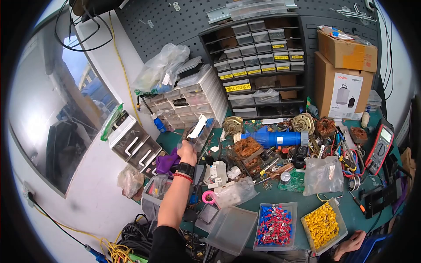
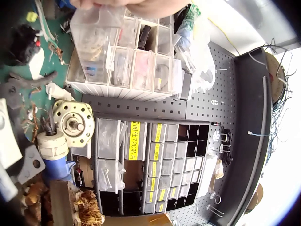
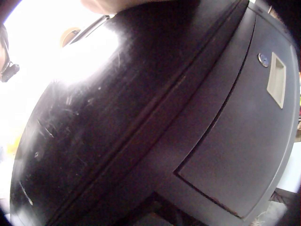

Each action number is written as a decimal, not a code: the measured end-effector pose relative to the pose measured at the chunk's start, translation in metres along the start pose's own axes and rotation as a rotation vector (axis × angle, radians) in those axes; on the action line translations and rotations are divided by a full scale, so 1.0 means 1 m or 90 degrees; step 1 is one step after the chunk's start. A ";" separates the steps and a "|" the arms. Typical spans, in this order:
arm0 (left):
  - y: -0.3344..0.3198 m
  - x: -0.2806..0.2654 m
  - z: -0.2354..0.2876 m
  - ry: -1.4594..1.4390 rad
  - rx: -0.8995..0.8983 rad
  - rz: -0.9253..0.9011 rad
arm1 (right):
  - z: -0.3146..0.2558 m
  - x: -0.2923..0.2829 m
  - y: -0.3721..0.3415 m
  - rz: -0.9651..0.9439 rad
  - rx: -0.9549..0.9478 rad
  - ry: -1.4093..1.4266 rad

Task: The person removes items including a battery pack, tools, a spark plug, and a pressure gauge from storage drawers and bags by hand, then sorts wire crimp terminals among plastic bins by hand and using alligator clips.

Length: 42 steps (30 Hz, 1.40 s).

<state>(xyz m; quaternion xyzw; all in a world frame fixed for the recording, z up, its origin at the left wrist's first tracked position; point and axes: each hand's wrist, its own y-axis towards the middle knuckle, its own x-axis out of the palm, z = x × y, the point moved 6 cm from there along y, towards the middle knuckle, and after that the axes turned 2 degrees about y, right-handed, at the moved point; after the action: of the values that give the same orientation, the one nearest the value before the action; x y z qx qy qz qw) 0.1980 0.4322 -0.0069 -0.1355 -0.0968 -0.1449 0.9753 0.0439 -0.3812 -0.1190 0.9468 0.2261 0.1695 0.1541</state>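
My left hand (image 1: 187, 153) grips the near end of a clear plastic drawer (image 1: 202, 133) in front of the white drawer cabinet (image 1: 201, 90). In the left wrist view, part of that hand (image 2: 136, 6) shows at the top edge, over the tilted clear drawer (image 2: 91, 42), with small parts faintly visible inside. A purple cloth or glove (image 1: 166, 163) lies beside the wrist. Down at the bench's front right edge, my right hand (image 1: 350, 245) rests with loosely bent fingers, holding nothing visible. Only a blurred bit of it (image 3: 117, 4) appears in the right wrist view.
Tubs of red and blue connectors (image 1: 275, 225) and yellow connectors (image 1: 322, 224) stand at the front. Motor parts, a blue plug (image 1: 280, 138) and tools clutter the bench (image 1: 272, 197). A multimeter (image 1: 379, 148) stands right; a dark drawer rack (image 1: 258, 65) stands behind.
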 end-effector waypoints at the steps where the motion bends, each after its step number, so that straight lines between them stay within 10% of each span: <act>1: -0.001 -0.001 0.001 0.024 0.011 0.035 | -0.002 0.000 0.000 -0.004 -0.010 -0.015; 42: -0.024 -0.001 0.031 0.060 0.049 0.049 | 0.002 -0.008 0.006 0.003 -0.031 -0.012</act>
<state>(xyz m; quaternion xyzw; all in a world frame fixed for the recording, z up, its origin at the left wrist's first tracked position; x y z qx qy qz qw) 0.1851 0.4189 0.0280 -0.0946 -0.0506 -0.1099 0.9881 0.0403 -0.3905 -0.1205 0.9449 0.2181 0.1660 0.1788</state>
